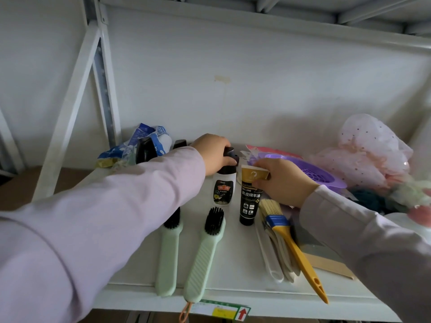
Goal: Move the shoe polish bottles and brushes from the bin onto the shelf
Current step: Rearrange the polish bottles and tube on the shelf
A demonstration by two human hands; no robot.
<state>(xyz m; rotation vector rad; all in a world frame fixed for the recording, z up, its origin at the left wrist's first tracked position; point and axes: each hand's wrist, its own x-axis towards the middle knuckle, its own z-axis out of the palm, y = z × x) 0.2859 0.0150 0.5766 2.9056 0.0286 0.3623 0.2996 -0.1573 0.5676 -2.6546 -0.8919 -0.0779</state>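
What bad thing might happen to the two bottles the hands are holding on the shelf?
1. The black tube stands on its narrow cap, held at the top by the right hand; it may tip once let go.
2. The white bottle under the left hand stands very near the tube, so one falling could knock over the other.
3. A falling bottle might land on the green brushes lying just in front.

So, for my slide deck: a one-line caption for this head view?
Left hand grips white bottle, right hand holds black tube, both upright on shelf.
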